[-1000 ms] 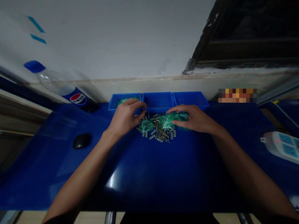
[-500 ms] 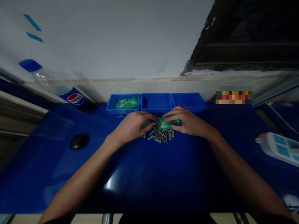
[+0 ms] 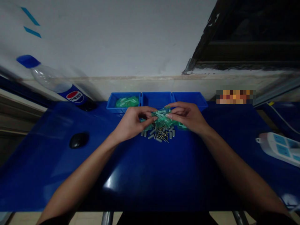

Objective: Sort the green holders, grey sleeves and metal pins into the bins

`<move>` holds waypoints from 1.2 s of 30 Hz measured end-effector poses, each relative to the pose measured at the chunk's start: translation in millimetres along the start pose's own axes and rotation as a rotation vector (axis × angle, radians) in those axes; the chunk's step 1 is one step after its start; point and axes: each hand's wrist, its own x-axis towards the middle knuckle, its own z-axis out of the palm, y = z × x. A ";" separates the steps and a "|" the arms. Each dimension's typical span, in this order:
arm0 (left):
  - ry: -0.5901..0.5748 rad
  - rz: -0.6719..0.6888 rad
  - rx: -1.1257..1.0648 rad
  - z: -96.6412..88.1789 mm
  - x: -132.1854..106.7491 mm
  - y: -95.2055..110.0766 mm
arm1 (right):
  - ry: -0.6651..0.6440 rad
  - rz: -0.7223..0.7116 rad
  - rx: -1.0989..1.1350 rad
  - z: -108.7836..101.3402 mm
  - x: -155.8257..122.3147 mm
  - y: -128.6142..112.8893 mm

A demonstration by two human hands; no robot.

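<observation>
A clear green plastic packet [image 3: 162, 115] with pale slim pieces in it is pinched between my two hands, just above a pile on the table. My left hand [image 3: 134, 123] grips its left side, and my right hand [image 3: 189, 116] grips its right side with thumb and fingers. Below lie brass-coloured screws or pins [image 3: 161, 134] mixed with small grey cylinders [image 3: 158, 140]. More green packets [image 3: 181, 125] rest beside the pile, partly hidden by my hands.
Three joined blue bins stand by the wall; the left bin [image 3: 112, 110] holds green packets. A cola bottle [image 3: 75, 96] and a black mouse [image 3: 79, 140] are on the left of the blue table [image 3: 140, 178]. A white power strip [image 3: 281, 147] lies at right.
Both hands have risen slightly from the pile and lifted a green packet between them. The screws and cylinders underneath show more now. The camera view has shifted a little.
</observation>
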 end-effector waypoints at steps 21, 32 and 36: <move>0.202 0.060 0.471 -33.2 -2.5 13.3 | -0.046 -0.126 -0.335 -10.1 1.9 4.5; 0.126 0.082 0.878 -33.7 1.5 -2.3 | -0.065 -0.131 -1.022 -15.5 -2.0 9.8; 0.034 0.157 0.826 -21.3 1.2 -0.2 | -0.038 -0.172 -1.099 -10.4 -2.4 14.7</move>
